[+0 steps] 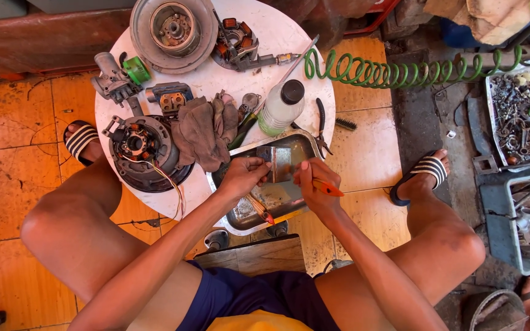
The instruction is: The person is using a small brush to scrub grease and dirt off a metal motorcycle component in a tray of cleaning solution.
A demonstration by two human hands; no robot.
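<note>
At left of centre, a stator plate with loose wires is lying on the round white tabletop, a greasy rag beside it. At centre, the seated person's left hand and right hand are gripping a small flat metal piece from either side above a steel tray, the right fingers also clenching an orange-handled tool. The motor parts are lying dismantled; the piece appears mid-cleaning. At right, a green coiled hose is trailing off.
</note>
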